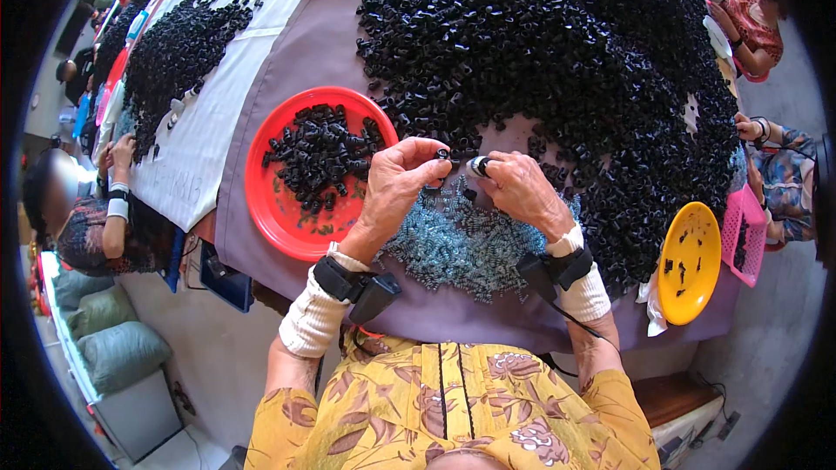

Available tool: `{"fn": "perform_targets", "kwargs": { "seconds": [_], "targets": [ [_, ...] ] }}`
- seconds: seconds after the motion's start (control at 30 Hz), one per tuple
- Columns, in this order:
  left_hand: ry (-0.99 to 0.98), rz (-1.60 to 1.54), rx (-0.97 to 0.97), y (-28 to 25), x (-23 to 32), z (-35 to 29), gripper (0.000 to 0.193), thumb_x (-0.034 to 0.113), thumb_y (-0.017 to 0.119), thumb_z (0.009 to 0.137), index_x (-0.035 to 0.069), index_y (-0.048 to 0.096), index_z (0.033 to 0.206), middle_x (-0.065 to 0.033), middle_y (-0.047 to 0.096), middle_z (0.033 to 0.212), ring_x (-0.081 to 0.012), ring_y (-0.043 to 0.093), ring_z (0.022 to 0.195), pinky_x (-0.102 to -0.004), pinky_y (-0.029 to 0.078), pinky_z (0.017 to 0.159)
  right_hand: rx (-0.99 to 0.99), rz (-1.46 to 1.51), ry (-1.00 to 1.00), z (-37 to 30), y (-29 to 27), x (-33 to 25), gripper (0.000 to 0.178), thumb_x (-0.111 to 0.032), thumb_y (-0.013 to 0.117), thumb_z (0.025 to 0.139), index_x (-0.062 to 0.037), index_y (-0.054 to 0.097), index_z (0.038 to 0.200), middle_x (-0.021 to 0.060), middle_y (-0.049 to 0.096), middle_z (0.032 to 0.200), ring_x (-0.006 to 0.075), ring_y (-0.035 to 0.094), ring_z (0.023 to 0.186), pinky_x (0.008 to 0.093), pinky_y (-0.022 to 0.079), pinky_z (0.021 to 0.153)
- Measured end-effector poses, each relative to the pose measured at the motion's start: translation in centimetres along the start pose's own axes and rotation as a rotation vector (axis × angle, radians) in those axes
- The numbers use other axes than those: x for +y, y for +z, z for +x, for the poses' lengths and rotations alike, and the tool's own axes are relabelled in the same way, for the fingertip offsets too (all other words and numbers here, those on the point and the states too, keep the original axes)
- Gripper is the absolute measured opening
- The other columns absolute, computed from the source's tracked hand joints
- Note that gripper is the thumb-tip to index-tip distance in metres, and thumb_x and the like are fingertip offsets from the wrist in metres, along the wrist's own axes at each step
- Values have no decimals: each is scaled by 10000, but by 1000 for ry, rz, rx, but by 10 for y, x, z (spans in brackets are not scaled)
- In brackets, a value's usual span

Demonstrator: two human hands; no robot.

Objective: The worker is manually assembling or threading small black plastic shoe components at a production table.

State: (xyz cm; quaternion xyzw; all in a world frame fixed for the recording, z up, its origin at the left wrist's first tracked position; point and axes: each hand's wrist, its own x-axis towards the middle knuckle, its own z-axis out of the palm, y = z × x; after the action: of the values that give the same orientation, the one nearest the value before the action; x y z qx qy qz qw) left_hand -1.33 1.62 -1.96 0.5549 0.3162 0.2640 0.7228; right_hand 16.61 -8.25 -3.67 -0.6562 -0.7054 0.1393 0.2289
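My left hand [392, 187] pinches a small black plastic part [442, 155] between thumb and fingertips. Just to its right, my right hand [524, 187] has its fingers drawn together, with a white-and-black wrap [478, 166] at a fingertip; whatever it grips is too small to make out. The two hands are close but apart. Below them spreads a heap of small pale blue-grey metal springs [470, 244]. Beyond lies a large heap of black plastic parts [522, 43]. Left of my left hand, a red round tray [261, 200] holds many such black parts.
A purple cloth [305, 43] covers the table. At right stand a yellow plate [692, 292] with several black pieces and a pink basket [744, 231]. Co-workers sit along the right side, and another person [96, 218] works at a white-covered table [222, 96] on the left.
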Motion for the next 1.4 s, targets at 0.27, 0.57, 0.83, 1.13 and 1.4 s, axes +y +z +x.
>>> {"fn": "perform_targets", "kwargs": {
  "seconds": [0.27,0.57,0.83,1.13,1.4],
  "targets": [
    [2,-1,-17,1,1,-2,195,82,666,810,-3,629,982,-16,642,821,-64,578,708,-208,478,645,22,-94,-52,5,3,-7,172,-130,684,710,5,577,706,133,577,749,334,570,710,424,457,635],
    [-32,11,-21,2,-2,0,199,92,665,814,-2,628,985,-12,635,808,-63,576,702,-208,479,643,172,-145,74,10,-5,16,106,-117,596,769,-21,607,726,126,570,755,330,579,700,416,471,637],
    [-21,36,5,-3,0,-1,184,93,658,816,3,635,975,-20,643,798,-76,588,699,-222,489,646,58,5,96,15,-14,25,51,-31,559,734,11,586,723,146,578,774,336,598,737,417,485,648],
    [-36,31,-33,3,-3,1,183,92,644,823,3,631,982,-22,643,811,-76,586,699,-220,486,644,133,-160,144,11,-12,30,56,-11,585,753,45,588,753,141,577,787,312,584,737,387,484,639],
    [-33,21,-41,5,-1,0,180,94,649,822,6,633,978,-22,643,811,-76,585,696,-218,484,644,113,-325,-28,14,1,34,40,-45,554,713,-34,592,716,113,580,780,280,574,810,394,445,733]
  ]
}}
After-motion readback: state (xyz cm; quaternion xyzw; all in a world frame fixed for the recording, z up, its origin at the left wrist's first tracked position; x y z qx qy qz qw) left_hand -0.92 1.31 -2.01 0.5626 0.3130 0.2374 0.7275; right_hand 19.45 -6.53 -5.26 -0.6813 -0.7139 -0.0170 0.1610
